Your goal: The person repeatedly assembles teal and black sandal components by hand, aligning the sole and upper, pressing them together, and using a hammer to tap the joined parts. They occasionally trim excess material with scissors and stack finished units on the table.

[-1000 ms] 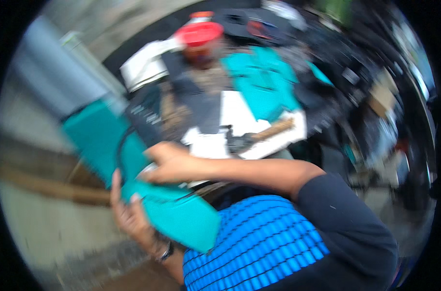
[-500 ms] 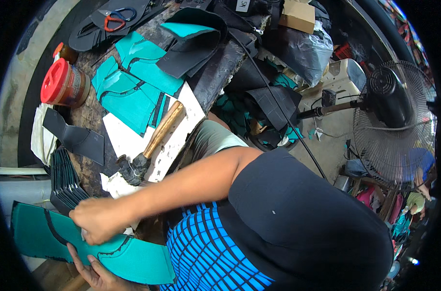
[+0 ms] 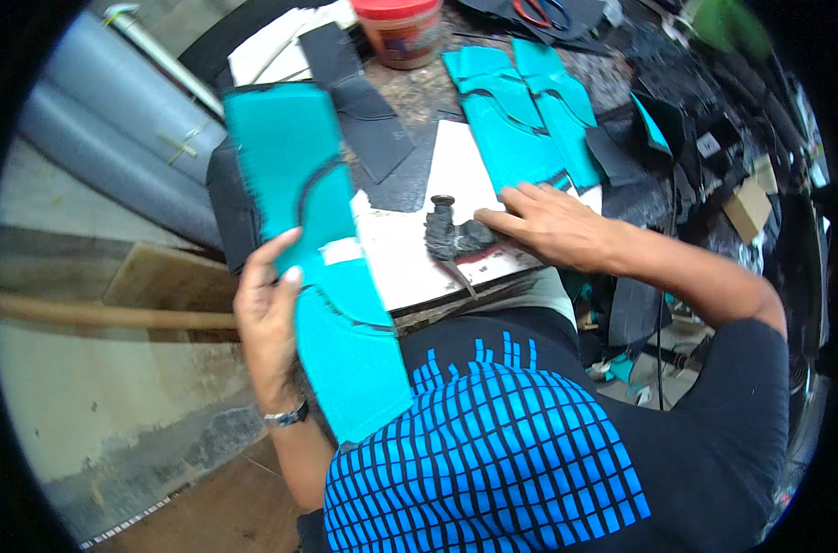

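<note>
Head view: right hand [image 3: 553, 226] has let go of teal piece [image 3: 318, 249], now loosely gripping hammer [image 3: 451, 238]; left hand [image 3: 270, 313] alone clasps the piece, ready for hammering

We see a cluttered workbench [image 3: 419, 101] with a rough, dark top. On it lies a white board [image 3: 410, 249], with a hammer [image 3: 451, 238] resting on that board. Teal pieces [image 3: 520, 120] lie side by side at the far right, black pieces [image 3: 364, 101] to their left. A red-lidded tub [image 3: 399, 28] stands at the back, scissors [image 3: 541, 11] just beyond.
</note>
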The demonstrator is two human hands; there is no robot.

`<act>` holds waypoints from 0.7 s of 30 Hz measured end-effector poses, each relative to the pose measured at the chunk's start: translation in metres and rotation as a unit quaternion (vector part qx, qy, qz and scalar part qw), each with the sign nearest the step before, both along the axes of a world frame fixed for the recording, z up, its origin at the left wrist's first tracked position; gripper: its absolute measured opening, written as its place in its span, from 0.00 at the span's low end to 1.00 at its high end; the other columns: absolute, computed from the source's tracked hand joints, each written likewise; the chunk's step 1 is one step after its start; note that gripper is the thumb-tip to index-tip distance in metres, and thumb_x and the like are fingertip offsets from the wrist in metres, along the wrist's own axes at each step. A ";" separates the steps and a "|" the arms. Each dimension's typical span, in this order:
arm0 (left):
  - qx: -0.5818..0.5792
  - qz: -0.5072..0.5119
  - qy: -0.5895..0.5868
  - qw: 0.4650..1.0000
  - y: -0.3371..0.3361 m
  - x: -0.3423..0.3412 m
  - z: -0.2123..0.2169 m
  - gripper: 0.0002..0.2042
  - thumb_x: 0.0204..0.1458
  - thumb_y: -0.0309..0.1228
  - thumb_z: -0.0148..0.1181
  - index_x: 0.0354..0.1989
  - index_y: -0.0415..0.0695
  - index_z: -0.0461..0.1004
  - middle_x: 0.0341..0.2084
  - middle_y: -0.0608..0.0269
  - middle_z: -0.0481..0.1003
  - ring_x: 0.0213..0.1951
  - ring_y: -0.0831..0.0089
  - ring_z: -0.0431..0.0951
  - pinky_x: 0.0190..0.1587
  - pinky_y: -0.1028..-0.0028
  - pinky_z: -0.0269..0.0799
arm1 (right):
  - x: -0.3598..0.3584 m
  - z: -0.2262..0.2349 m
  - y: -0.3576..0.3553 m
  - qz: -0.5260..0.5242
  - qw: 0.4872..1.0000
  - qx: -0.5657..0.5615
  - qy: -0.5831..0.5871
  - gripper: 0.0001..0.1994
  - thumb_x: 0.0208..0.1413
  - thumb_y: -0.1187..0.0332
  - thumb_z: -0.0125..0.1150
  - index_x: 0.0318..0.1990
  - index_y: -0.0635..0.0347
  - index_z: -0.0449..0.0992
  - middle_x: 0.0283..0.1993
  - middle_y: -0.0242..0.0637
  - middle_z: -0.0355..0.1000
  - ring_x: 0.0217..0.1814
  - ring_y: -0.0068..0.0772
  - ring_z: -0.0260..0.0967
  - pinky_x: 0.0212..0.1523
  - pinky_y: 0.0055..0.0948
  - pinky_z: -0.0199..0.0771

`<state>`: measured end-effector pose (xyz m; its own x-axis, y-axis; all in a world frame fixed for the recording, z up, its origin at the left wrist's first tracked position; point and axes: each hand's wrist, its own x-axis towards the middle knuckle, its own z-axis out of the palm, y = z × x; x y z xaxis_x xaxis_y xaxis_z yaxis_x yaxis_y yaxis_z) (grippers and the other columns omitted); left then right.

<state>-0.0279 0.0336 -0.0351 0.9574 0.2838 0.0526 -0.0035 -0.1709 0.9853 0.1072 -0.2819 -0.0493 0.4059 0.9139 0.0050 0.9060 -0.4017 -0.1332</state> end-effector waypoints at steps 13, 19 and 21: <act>0.099 -0.194 0.064 0.974 -0.032 0.034 -0.043 0.30 0.48 0.19 0.60 0.63 0.40 0.63 0.57 0.55 0.67 0.58 0.69 0.67 0.59 0.71 0.63 | -0.033 0.017 0.017 -0.039 0.928 0.312 0.199 0.30 0.53 0.83 0.56 0.64 0.53 0.62 0.46 0.48 0.72 0.40 0.50 0.74 0.41 0.37 0.76; 0.111 -0.194 0.056 0.973 -0.030 0.036 -0.046 0.30 0.47 0.18 0.59 0.63 0.41 0.63 0.55 0.56 0.69 0.56 0.69 0.69 0.60 0.71 0.63 | -0.031 0.000 0.030 -0.022 0.967 0.187 0.173 0.41 0.52 0.75 0.58 0.72 0.38 0.47 0.32 0.45 0.69 0.29 0.53 0.71 0.30 0.46 0.73; 0.103 -0.191 0.082 0.973 -0.030 0.035 -0.048 0.31 0.46 0.17 0.58 0.64 0.41 0.63 0.54 0.56 0.70 0.57 0.70 0.69 0.60 0.71 0.62 | -0.033 0.004 0.030 -0.022 0.969 0.186 0.164 0.40 0.52 0.74 0.57 0.72 0.38 0.47 0.32 0.44 0.68 0.29 0.53 0.71 0.29 0.46 0.73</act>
